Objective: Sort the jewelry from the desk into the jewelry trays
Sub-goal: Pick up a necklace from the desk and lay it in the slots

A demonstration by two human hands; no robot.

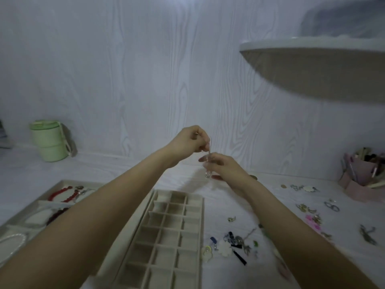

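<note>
Above the gridded tray [166, 232], in the head view, we held a thin chain [210, 150] taut between both hands. Our left hand [190, 142] pinched its upper end; our right hand [224, 168] pinched lower, where a clear pendant [206, 174] hung, probably to straighten it before filing. Loose jewelry [235, 244] lay on the desk [229, 205] right of the tray, whose compartments looked unfilled.

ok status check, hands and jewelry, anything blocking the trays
Left hand and right hand both pinching a thin chain, raised above the desk. Grid tray compartments empty. Nothing blocking the trays.
</note>
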